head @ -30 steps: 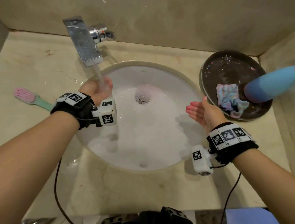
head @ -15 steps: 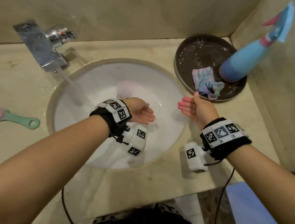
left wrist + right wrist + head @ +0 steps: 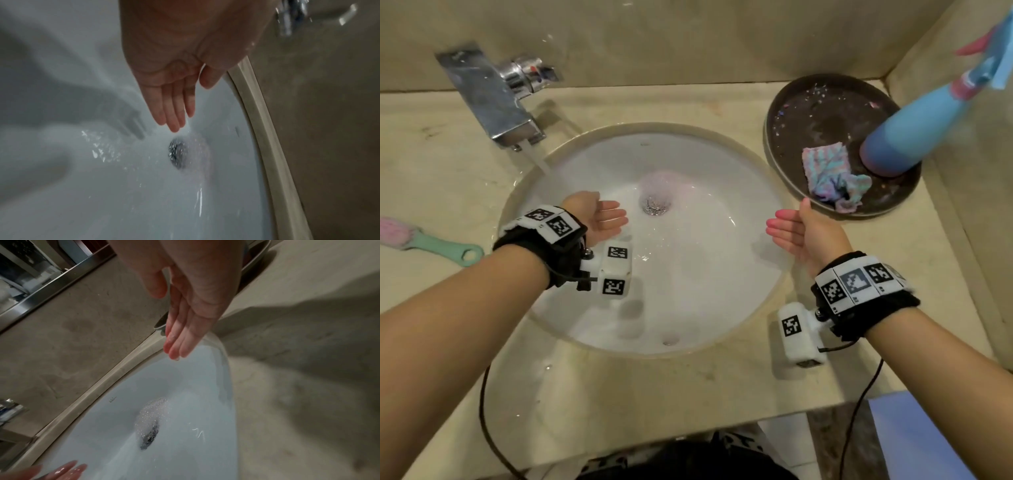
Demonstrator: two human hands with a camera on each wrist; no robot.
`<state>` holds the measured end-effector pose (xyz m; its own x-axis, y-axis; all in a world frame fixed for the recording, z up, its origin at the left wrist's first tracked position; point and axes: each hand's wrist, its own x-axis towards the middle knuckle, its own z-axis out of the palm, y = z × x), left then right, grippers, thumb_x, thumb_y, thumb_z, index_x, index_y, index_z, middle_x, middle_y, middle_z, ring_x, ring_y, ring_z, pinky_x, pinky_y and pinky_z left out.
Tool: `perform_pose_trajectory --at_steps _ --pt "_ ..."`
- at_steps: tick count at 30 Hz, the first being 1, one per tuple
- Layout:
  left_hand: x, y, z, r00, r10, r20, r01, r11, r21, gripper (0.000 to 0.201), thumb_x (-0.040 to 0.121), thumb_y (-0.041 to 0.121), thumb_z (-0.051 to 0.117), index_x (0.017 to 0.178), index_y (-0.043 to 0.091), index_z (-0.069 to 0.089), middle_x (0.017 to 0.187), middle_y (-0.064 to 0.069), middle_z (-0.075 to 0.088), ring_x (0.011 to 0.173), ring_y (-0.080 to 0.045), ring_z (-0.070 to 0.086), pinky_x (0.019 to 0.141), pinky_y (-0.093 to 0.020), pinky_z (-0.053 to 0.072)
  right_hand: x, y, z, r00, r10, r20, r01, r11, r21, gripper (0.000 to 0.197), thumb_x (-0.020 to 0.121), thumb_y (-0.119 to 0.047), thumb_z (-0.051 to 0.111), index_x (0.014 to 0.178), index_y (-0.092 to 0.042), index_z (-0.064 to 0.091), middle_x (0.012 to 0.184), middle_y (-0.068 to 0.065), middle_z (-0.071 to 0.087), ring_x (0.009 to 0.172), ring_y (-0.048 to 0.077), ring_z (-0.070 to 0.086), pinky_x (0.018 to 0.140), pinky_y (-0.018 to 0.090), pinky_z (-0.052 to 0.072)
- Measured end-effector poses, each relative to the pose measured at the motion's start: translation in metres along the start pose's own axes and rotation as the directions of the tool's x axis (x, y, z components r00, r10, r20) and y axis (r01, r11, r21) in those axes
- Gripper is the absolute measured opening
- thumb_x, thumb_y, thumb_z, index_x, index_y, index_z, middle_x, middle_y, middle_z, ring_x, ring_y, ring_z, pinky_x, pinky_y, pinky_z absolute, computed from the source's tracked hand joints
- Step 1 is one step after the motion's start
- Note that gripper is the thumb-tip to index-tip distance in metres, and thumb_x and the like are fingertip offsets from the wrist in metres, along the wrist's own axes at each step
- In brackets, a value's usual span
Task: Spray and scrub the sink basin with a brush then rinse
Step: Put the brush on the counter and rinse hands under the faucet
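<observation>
The white sink basin (image 3: 688,274) is wet, with foam around the drain (image 3: 655,205). Water runs from the chrome faucet (image 3: 493,99) into the basin's left side. My left hand (image 3: 602,219) is inside the basin left of the drain, fingers straight, holding nothing; the left wrist view shows its fingers (image 3: 172,110) just above the drain (image 3: 176,154). My right hand (image 3: 794,233) hovers over the basin's right rim, fingers straight and wet, empty. The pink and green brush (image 3: 424,243) lies on the counter at far left. The blue spray bottle (image 3: 914,126) stands in a dark tray (image 3: 791,102).
A crumpled pastel cloth (image 3: 832,178) lies in the dark tray at the back right. The beige counter (image 3: 654,394) surrounds the basin, with walls behind and to the right. Black cables hang from both wrists over the front edge.
My left hand left the water stream under the faucet and moved down into the basin near the drain. The right hand stayed over the right rim. The camera view shifted.
</observation>
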<state>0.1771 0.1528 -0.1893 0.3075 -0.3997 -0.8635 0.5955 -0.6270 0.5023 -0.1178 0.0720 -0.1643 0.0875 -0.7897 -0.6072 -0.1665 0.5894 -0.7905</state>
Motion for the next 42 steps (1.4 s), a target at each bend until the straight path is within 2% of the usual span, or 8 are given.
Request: perform_pose_trajectory --at_steps 5,9,16,20,25,31,36,42 --pt "0.003 0.019 -0.04 0.988 0.141 0.061 -0.11 0.929 -0.353 0.028 0.093 0.009 0.026 0.068 0.01 0.039 0.044 -0.001 0.05 0.037 -0.012 0.046 0.043 -0.019 0.041 -0.002 0.001 0.014 1.0 0.002 0.018 -0.002 1.0 0.012 0.046 0.102 -0.038 0.029 0.085 -0.009 0.06 0.086 0.009 0.066 0.078 0.017 0.066 0.075 0.025 0.054" --pt "0.005 0.035 -0.05 0.98 0.166 -0.111 -0.198 0.738 -0.645 0.031 0.097 -0.001 0.026 0.075 0.005 0.047 0.063 -0.006 0.05 0.049 -0.014 0.047 0.04 -0.017 0.04 -0.006 0.005 0.021 0.999 0.006 0.032 -0.006 1.0 0.021 0.046 0.101 -0.038 0.03 0.087 -0.007 0.06 0.087 0.011 0.067 0.081 0.019 0.066 0.078 0.027 0.054" --pt "-0.003 0.029 -0.047 0.99 0.141 0.009 -0.09 0.68 -0.727 0.018 0.096 0.004 0.044 0.085 0.001 0.058 0.071 -0.006 0.056 0.06 -0.012 0.056 0.058 -0.014 0.051 -0.012 0.012 0.027 1.0 0.006 0.022 -0.006 1.0 0.018 0.046 0.101 -0.038 0.03 0.088 -0.006 0.061 0.089 0.011 0.067 0.083 0.02 0.067 0.079 0.028 0.054" --pt "-0.012 0.021 -0.05 0.941 0.09 0.326 0.126 0.8 -0.587 0.041 0.096 0.007 0.041 0.055 0.008 0.045 0.042 0.002 0.041 0.033 -0.006 0.041 0.036 -0.01 0.036 -0.018 0.017 0.028 1.0 0.003 0.008 -0.003 1.0 0.023 0.046 0.101 -0.038 0.031 0.089 -0.006 0.061 0.089 0.011 0.067 0.084 0.02 0.067 0.08 0.028 0.054" --pt "-0.044 -0.018 -0.021 0.954 0.046 0.295 -0.038 0.999 -0.033 0.028 0.098 0.008 0.042 0.073 0.004 0.055 0.053 -0.003 0.059 0.039 -0.007 0.052 0.045 -0.013 0.048 -0.028 0.021 0.032 1.0 0.0 -0.004 0.0 1.0 0.026 0.046 0.102 -0.038 0.029 0.089 -0.007 0.06 0.089 0.01 0.067 0.083 0.019 0.066 0.082 0.028 0.054" --pt "-0.062 -0.09 0.001 0.855 -0.309 0.416 -0.118 0.665 0.737 0.042 0.102 0.029 0.034 0.082 0.004 0.062 0.066 -0.003 0.069 0.051 -0.009 0.064 0.058 -0.019 0.053 -0.037 0.032 0.031 1.0 -0.003 -0.029 0.004 0.999 0.036 0.046 0.102 -0.039 0.028 0.087 -0.008 0.06 0.088 0.01 0.066 0.08 0.017 0.066 0.078 0.026 0.054" --pt "-0.052 -0.088 -0.002 0.859 -0.281 0.427 -0.215 0.56 0.8 0.038 0.101 0.035 0.035 0.087 0.01 0.061 0.084 -0.004 0.067 0.066 -0.011 0.063 0.063 -0.02 0.047 -0.042 0.044 0.028 0.999 0.007 -0.051 -0.006 1.0 0.019 0.046 0.102 -0.039 0.028 0.087 -0.009 0.06 0.088 0.009 0.067 0.081 0.017 0.066 0.077 0.026 0.055" --pt "-0.017 -0.045 -0.036 0.967 0.01 0.254 -0.143 0.846 0.513 0.036 0.102 0.03 0.034 0.081 0.012 0.055 0.057 0.004 0.068 0.044 -0.004 0.063 0.061 -0.021 0.043 -0.046 0.047 0.031 0.999 0.012 -0.047 -0.011 1.0 0.023 0.047 0.102 -0.038 0.028 0.087 -0.008 0.06 0.089 0.009 0.067 0.083 0.018 0.066 0.079 0.027 0.054"
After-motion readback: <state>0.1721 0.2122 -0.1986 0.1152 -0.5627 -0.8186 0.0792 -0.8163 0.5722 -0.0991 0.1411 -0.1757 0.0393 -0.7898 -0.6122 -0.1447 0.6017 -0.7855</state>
